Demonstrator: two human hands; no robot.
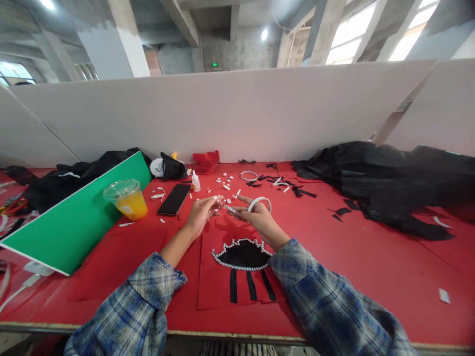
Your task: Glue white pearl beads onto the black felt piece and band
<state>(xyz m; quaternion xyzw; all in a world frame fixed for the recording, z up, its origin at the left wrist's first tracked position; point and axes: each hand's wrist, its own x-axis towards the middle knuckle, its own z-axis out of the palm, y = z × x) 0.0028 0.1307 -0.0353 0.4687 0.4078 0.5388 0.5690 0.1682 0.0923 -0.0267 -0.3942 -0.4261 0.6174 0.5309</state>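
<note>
Head view, near edge first: flat red sheet (208, 289) on red desk (356, 282), three black strips (251, 287) below a black almond-shaped patch (241, 255). Silver beads (237, 268) rim it, jagged along the top. Blue-grey plaid right sleeve (315, 287) overlaps its right end; lift that cuff so it doesn't drag the beads.

Just beyond, right hand (261, 217) grips a narrow white looped strip (254, 201) between thumb and fingers, loop standing up, one end pointing at the left hand (200, 215). Left fingers half curled by that end; can't tell if they pinch anything.

Doing it well, my read: firm right pinch close to the strip's end, short overhang, so the band won't twist. Loop clear of the fingers, no snags. Left: fingertips only; small bits drop easily.

Farther: black phone (174, 199), white dropper bottle (196, 182), loose white scraps (226, 187). Scraps sit close past the fingertips, easy to mistake for a dropped piece; push them aside. Black offcuts (297, 190) and flat white ring (249, 176) lie back there too.
</note>
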